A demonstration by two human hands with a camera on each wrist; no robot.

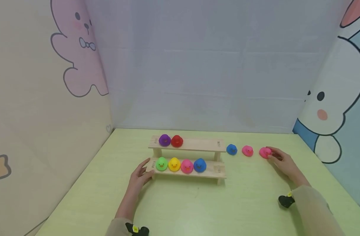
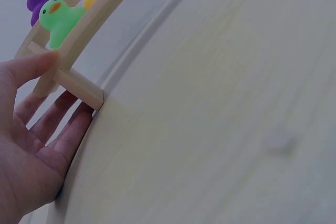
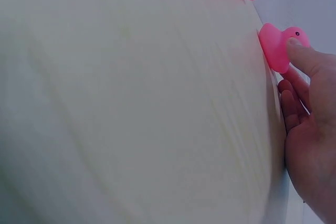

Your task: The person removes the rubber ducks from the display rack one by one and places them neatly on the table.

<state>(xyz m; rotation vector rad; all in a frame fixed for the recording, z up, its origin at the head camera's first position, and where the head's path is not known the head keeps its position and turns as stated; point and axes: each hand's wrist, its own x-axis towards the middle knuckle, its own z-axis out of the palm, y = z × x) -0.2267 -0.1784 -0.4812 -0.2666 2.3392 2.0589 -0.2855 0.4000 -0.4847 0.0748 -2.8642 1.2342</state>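
Observation:
A two-tier wooden stand stands mid-table. My left hand grips the left end of its lower tier; in the left wrist view the thumb lies on the board and the fingers reach past the leg. On that tier sit a green duck, a yellow duck, a pink duck and a blue duck. The upper tier carries a purple duck and a red duck. At the right, my right hand pinches another pink rubber duck between thumb and fingers, low at the table surface.
Between stand and right hand, a small blue duck and a pink duck sit on the pale green table. Behind the table hangs a plain pale cloth; side walls with cartoon animals flank it.

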